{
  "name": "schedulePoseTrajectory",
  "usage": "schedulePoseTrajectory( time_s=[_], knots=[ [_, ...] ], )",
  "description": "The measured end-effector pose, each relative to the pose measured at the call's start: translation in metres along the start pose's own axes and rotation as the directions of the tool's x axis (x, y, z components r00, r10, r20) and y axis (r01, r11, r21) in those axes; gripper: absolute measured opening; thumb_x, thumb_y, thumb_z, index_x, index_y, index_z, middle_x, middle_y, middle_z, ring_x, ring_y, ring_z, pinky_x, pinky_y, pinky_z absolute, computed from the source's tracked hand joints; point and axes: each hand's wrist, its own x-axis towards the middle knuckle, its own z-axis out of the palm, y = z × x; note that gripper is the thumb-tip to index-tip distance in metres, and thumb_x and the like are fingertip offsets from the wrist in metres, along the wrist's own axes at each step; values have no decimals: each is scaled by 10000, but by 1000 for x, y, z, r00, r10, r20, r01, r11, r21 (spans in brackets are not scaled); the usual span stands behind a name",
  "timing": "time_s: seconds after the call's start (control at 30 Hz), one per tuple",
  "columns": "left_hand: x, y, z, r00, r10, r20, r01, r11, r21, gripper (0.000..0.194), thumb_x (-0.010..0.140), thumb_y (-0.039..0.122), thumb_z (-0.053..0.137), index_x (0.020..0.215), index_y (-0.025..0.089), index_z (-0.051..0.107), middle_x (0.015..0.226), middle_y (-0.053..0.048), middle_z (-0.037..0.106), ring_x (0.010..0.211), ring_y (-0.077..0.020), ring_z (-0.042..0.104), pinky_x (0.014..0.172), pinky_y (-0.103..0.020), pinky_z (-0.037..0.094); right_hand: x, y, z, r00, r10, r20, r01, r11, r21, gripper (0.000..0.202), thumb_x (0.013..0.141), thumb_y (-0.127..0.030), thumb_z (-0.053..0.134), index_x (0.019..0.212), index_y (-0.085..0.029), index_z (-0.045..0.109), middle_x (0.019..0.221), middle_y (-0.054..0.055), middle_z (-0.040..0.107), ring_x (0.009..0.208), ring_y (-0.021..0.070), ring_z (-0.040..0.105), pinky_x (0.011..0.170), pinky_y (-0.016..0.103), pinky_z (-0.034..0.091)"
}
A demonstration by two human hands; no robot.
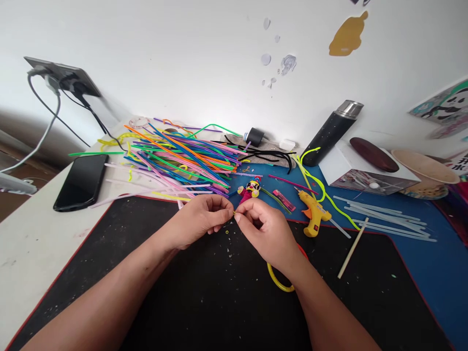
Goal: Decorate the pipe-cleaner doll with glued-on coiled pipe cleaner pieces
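Note:
My left hand (204, 217) and my right hand (265, 229) meet above the black mat (219, 302), fingertips pinched together. Between them is a tiny yellowish piece (234, 213), mostly hidden by the fingers, too small to name. Just beyond my fingers lies a small figure (248, 190) with a magenta body and a colourful head. A small yellow ring (226, 232) rests on the mat below the fingertips, among pale scraps. Under my right wrist, partly covered, is a red and yellow ring (280, 282).
Many coloured pipe cleaners (183, 156) are piled behind my left hand. A phone (82, 183) lies at the left. To the right are a yellow glue gun (313, 213), glue sticks (387, 217), a wooden stick (353, 248), a black flask (332, 131) and a white box (365, 170).

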Motion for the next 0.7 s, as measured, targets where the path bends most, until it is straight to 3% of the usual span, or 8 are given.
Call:
schedulePoseTrajectory(
  time_s=[0.13, 0.3, 0.53, 0.7],
  knots=[
    [0, 2, -2, 1000, -1, 16, 1, 999, -55, 324, 730, 448, 792, 777, 168, 636, 614, 51, 519, 533, -88, 439, 482, -207, 297, 0, -2, -4, 993, 68, 98, -87, 976, 198, 156, 999, -374, 632, 955, -224, 639, 635, -57, 568, 507, 115, 498, 503, 246, 402],
    [-1, 3, -2, 997, -38, 71, 45, 994, -103, 305, 717, 418, 795, 753, 163, 631, 589, 44, 524, 525, -85, 429, 473, -201, 286, 1, -3, -7, 974, 111, 195, -170, 931, 322, 207, 1009, -410, 645, 965, -208, 633, 608, -76, 558, 452, 85, 456, 447, 215, 352],
    [-4, 7, -2, 992, -65, 104, 78, 988, -134, 237, 684, 340, 785, 735, 157, 642, 602, 37, 539, 533, -84, 444, 470, -194, 295, 1, -3, -8, 959, 115, 258, -215, 891, 401, 250, 991, -431, 684, 973, -192, 616, 600, -82, 563, 436, 70, 448, 435, 204, 332],
    [-2, 4, -1, 995, -51, 83, 63, 987, -148, 268, 706, 377, 791, 742, 156, 644, 590, 38, 536, 523, -83, 445, 465, -194, 292, 2, -3, -6, 961, 121, 250, -218, 885, 412, 262, 979, -444, 693, 959, -196, 612, 592, -81, 560, 429, 72, 442, 426, 204, 329]
  ],
)
